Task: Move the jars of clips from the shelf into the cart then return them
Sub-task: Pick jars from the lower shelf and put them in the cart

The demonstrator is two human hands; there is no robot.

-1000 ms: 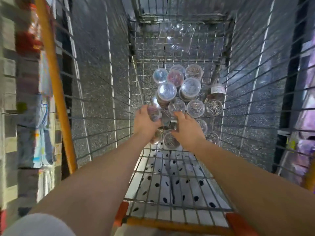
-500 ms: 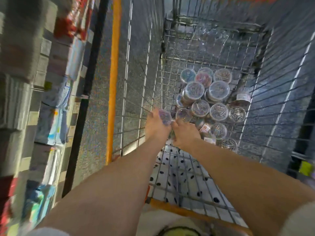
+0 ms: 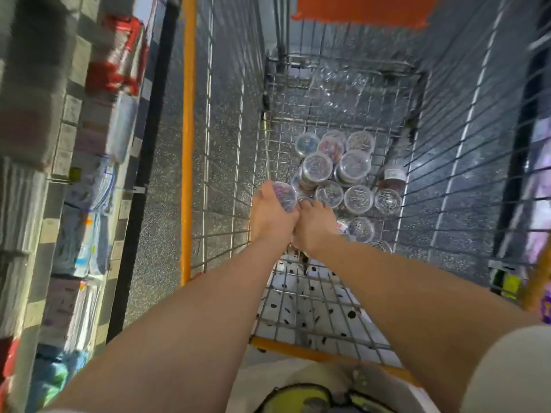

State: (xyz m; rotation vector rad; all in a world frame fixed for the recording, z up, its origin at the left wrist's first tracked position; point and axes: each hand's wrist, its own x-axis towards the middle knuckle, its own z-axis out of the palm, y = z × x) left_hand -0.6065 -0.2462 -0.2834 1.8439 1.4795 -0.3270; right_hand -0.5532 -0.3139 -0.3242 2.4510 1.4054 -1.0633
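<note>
Both my arms reach down into the wire cart (image 3: 328, 120). My left hand (image 3: 269, 217) grips a clear jar of purple clips (image 3: 284, 193), lifted a little above the pile. My right hand (image 3: 313, 228) lies beside it with fingers curled down onto another jar that the hand hides; only a bit of lid shows at my fingertips. Several clear round jars of clips (image 3: 343, 177) lie clustered on the cart floor beyond my hands, some stacked, one (image 3: 393, 177) tipped on its side showing a white label.
Shelves (image 3: 89, 189) stocked with packaged goods run along the left, close to the cart's orange rail (image 3: 187, 144). The fold-down wire seat (image 3: 313, 308) lies below my forearms. Dark speckled floor shows through the mesh. More goods stand at far right.
The view has swung left, bringing the shelves into sight. My hands have closed together, and the left one has raised its purple jar slightly out of the pile.
</note>
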